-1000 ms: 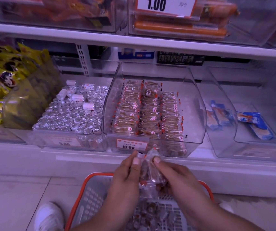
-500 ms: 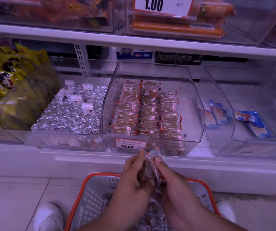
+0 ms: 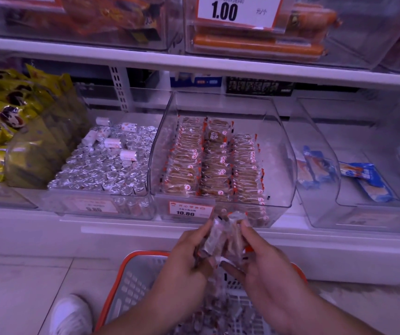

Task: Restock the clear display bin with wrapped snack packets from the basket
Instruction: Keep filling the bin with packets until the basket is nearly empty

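Note:
Both hands hold a small stack of clear-wrapped snack packets (image 3: 220, 238) between them, just above the basket and below the bin's front. My left hand (image 3: 187, 257) grips the stack's left side, my right hand (image 3: 259, 259) its right side. The clear display bin (image 3: 283, 151) sits on the low shelf straight ahead, with three rows of wrapped packets (image 3: 208, 163) inside and free room along its right side. A 10.80 price tag (image 3: 190, 210) is on its front. The orange-rimmed basket (image 3: 133, 276) stands on the floor under my hands, with more packets at its bottom.
To the left stands a bin of silver foil-wrapped pieces (image 3: 104, 165), then yellow bags (image 3: 5, 122). To the right a clear bin (image 3: 320, 165) holds blue packets. An upper shelf (image 3: 194, 61) overhangs the bins. My white shoe (image 3: 70, 315) is beside the basket.
My hands have drawn slightly apart on the stack of packets and stayed above the basket. The view has shifted a little.

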### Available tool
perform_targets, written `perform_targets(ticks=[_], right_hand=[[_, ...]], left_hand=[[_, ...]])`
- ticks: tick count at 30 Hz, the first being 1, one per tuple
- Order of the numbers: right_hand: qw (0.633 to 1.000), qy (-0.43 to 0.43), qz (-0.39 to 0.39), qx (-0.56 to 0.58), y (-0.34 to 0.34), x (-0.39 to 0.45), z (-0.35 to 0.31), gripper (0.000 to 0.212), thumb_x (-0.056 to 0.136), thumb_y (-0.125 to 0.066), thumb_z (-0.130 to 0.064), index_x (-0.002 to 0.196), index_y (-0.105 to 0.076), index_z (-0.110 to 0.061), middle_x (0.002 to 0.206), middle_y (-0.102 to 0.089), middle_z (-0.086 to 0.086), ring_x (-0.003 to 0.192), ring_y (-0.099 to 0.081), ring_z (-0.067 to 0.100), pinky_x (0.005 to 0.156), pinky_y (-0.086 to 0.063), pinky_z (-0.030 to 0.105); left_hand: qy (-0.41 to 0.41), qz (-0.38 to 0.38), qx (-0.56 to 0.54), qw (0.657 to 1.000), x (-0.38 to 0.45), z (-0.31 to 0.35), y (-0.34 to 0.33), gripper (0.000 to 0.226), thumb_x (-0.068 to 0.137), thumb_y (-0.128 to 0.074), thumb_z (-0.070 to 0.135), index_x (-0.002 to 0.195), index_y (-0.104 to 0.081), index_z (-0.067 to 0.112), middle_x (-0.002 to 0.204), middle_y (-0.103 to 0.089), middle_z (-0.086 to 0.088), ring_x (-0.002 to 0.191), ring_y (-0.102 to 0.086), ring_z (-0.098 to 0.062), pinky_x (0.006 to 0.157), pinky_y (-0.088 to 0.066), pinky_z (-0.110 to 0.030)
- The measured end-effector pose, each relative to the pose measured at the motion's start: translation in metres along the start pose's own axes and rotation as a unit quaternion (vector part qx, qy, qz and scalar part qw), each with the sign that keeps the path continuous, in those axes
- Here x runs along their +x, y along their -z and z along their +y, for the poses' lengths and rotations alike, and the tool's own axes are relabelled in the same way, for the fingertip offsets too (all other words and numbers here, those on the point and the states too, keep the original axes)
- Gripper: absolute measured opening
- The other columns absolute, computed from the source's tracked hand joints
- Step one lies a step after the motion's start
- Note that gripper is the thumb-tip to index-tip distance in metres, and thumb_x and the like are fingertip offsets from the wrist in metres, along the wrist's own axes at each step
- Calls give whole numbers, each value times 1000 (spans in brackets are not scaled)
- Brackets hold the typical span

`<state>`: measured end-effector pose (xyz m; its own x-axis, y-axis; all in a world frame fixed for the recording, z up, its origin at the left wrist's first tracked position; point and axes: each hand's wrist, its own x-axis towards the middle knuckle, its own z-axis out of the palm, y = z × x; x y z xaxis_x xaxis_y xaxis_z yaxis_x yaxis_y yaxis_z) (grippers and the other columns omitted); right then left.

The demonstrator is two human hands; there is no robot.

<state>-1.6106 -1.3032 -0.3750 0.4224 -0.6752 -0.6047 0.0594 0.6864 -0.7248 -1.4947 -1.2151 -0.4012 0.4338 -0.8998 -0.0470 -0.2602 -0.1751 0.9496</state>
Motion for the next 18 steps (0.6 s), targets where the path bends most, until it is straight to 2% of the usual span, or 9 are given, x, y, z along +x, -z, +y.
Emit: perform_targets(ticks=[2, 4, 6, 8, 11, 13, 15, 16, 18], right_hand=[[999, -21, -19, 38, -8, -5, 6, 41, 95, -55, -34, 116, -70, -2, 112, -70, 26, 80, -67, 30, 59, -50, 29], [998, -35, -19, 55, -14, -8, 11, 41, 95, -54, -32, 116, -70, -2, 111, -69, 28, 70, -66, 28, 49, -47, 25], [998, -38, -26, 44, -15, -9, 13, 45, 94, -54, -35, 117, -69, 0, 114, -67, 32, 74, -62, 31, 53, -43, 29], [997, -48, -52, 26, -13, -9, 14, 52, 92, -54, -38, 120, -66, 4, 115, -63, 36, 76, -55, 32, 58, -35, 34], [996, -20, -91, -11, -9, -11, 14, 50, 86, -58, -36, 116, -68, 3, 109, -67, 34, 83, -61, 35, 60, -40, 32], [996, 18, -90, -17, -7, -15, 10, 45, 78, -66, -32, 109, -71, 0, 98, -72, 28, 76, -68, 32, 54, -46, 28], [996, 49, -76, -11, -7, -20, 3, 42, 76, -71, -26, 110, -71, -2, 99, -72, 25, 79, -68, 33, 52, -48, 30], [996, 60, -69, -2, -7, -23, -1, 42, 76, -73, -24, 111, -70, -2, 103, -72, 25, 83, -68, 34, 54, -50, 31], [993, 89, -75, 16, -8, -29, -13, 41, 74, -71, -23, 109, -72, -3, 101, -73, 23, 80, -70, 32, 56, -54, 34]], left_hand=[[-30, -19, 31, 999, -6, 1, -8, 72, 86, -54, 1, 144, -33, 39, 144, -44, 17, 127, -40, 19, 108, -30, -7], [-43, -39, 69, 996, -10, -2, -13, 85, 81, -49, 6, 151, -16, 42, 150, -34, 30, 134, -32, 19, 106, -26, -3], [-45, -63, 94, 993, -9, -5, -12, 92, 83, -50, 12, 153, -1, 45, 145, -33, 39, 130, -33, 22, 101, -27, 0], [-38, -95, 124, 987, -6, -5, -7, 96, 83, -51, 15, 151, 8, 48, 139, -40, 37, 122, -39, 25, 95, -32, 1], [-32, -110, 155, 981, -1, -2, 2, 100, 81, -55, 13, 154, 6, 45, 148, -42, 23, 126, -44, 15, 101, -39, -9], [-32, -103, 167, 980, 0, 3, 7, 104, 84, -65, 10, 154, 4, 46, 152, -39, 19, 128, -45, 11, 102, -42, -15], [-36, -80, 153, 984, 1, 8, 11, 108, 82, -75, 12, 149, -2, 54, 128, -52, 25, 103, -54, 19, 87, -44, -6], [-33, -71, 128, 989, 2, 12, 14, 108, 79, -80, 14, 144, -8, 61, 116, -57, 27, 95, -57, 18, 81, -43, -4], [-39, -63, 70, 995, 3, 24, 25, 94, 76, -84, 16, 131, -28, 67, 111, -59, 44, 105, -54, 22, 84, -41, -1]])
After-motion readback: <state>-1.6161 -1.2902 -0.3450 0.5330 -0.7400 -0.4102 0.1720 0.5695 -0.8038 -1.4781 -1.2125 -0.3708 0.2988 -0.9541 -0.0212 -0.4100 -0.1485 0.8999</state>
